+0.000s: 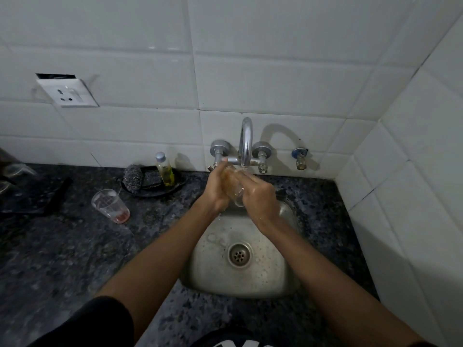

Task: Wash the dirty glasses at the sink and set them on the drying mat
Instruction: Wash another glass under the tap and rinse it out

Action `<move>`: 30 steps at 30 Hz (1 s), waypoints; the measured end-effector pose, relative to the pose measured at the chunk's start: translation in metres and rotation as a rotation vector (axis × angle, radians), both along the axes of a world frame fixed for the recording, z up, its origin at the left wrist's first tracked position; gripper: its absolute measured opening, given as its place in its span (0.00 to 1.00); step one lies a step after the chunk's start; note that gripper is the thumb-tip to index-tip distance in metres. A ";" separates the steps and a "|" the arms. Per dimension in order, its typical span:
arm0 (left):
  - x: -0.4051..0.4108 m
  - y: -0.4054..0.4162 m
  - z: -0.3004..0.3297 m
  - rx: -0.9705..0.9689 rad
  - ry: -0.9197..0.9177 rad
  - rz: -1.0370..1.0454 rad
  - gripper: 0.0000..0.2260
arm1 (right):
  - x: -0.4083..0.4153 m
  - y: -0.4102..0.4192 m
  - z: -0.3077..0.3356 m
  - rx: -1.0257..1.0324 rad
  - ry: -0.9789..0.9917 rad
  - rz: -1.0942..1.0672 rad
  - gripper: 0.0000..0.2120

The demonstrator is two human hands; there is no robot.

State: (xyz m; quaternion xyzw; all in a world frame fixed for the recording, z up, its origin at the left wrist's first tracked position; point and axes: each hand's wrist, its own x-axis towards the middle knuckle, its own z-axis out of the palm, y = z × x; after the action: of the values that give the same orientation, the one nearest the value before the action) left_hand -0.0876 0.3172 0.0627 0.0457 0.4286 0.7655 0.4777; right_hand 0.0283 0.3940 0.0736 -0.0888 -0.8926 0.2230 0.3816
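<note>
A clear glass (234,189) is held between both hands over the steel sink (213,276), its mouth tipped up under the spout of the chrome tap (246,144). My left hand (217,189) wraps its left side and my right hand (260,199) grips it from the right. Much of the glass is hidden by my fingers. A second glass (110,205) with a reddish residue in its bottom stands on the counter to the left of the sink. A dark mat (32,194) lies at the far left of the counter.
A black dish (150,192) behind the sink's left side holds a steel scrubber (132,180) and a small bottle of yellow liquid (165,171). A wall socket (67,92) sits on the tiled wall. A tiled side wall closes the right. The speckled dark counter (75,259) surrounds the sink.
</note>
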 end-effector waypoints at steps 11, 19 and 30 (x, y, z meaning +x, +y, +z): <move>-0.004 0.003 0.003 -0.117 0.088 -0.076 0.13 | 0.001 0.003 -0.004 0.058 -0.011 0.023 0.16; 0.001 0.003 0.001 0.034 -0.012 -0.023 0.14 | 0.000 0.001 0.001 -0.036 0.029 -0.003 0.16; 0.002 0.006 0.004 -0.079 0.070 -0.129 0.19 | 0.003 0.006 -0.003 0.089 0.018 0.012 0.16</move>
State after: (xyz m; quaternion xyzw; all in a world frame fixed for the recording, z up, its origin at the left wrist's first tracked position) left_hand -0.0860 0.3229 0.0670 0.0814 0.4710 0.7136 0.5122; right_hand 0.0315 0.4003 0.0702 -0.0642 -0.8988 0.1860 0.3917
